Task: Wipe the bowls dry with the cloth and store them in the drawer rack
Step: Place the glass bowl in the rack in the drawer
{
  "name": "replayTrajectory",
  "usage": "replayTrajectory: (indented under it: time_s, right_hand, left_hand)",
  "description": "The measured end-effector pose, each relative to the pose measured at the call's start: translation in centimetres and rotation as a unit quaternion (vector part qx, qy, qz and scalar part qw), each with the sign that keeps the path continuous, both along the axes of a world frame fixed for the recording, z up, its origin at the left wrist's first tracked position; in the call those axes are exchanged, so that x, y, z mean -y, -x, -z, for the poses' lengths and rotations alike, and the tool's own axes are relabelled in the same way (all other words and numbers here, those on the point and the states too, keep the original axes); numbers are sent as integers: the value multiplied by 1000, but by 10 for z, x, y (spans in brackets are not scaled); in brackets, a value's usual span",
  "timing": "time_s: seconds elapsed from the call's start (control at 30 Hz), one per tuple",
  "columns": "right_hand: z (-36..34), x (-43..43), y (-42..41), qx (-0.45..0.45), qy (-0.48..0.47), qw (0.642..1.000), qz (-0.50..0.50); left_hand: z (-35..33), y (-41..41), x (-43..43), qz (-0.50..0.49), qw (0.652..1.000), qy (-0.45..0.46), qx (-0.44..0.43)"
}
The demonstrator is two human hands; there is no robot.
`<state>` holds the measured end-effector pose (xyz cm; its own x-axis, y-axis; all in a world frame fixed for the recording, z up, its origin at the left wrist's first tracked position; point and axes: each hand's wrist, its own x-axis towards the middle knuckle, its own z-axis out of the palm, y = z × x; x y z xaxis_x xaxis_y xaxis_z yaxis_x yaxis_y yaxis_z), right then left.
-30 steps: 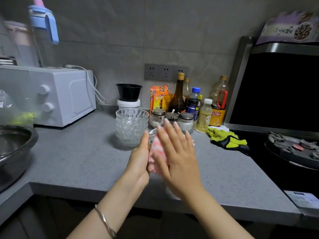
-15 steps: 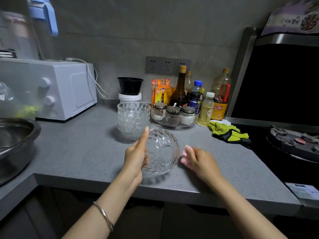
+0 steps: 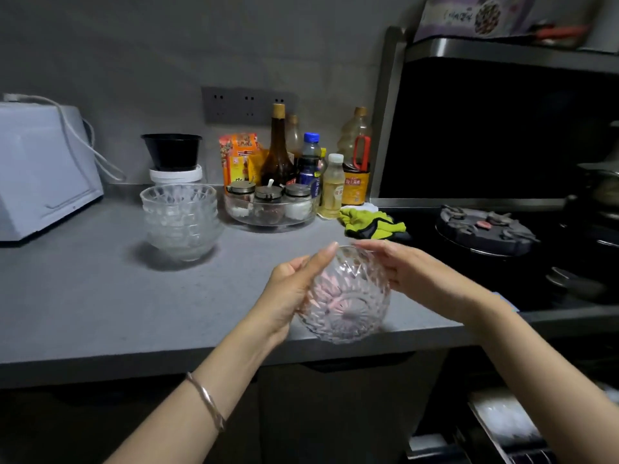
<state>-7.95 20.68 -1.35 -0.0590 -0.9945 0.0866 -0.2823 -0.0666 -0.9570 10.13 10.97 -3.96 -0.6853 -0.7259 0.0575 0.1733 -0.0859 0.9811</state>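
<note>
Hands, left hand point(image 3: 291, 289) and right hand point(image 3: 407, 272), hold one glass bowl point(image 3: 346, 296) between curled fingers. Bowl tips sideways. Drawer rack point(image 3: 502, 426) sits low, nearer right.

Bowl stack point(image 3: 181, 222) on counter point(image 3: 83, 296), left of jar tray point(image 3: 271, 212); gloves point(image 3: 371, 224) right of tray.

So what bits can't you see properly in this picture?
- Cloth: head view, only pink shows through the glass bowl; its shape is hidden by the bowl and both hands.
- Drawer rack: cut off by the bottom right edge, dark and blurred.
- Microwave: cut off by the left edge.
- Bottle labels: too small to read.
</note>
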Motion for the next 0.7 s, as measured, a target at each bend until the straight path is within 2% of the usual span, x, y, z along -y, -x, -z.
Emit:
replayTrajectory:
  time_s: [0.1,0.2,0.33,0.53,0.7]
  right_hand:
    - [-10,-47,31,11,-49,998,-39]
    - [-2,-96,65,29,-102,994,-19]
    - [22,-164,100,70,-128,989,22]
    - [63,-241,153,134,-116,972,154]
    - [112,-273,201,188,-148,945,224]
  left_hand:
    - [7,39,-25,78,995,39,37]
    - [18,82,-58,158,985,45,43]
    - [36,136,-105,237,966,82,58]
    - [87,204,-154,208,959,183,59]
    - [171,243,-174,241,923,270,132]
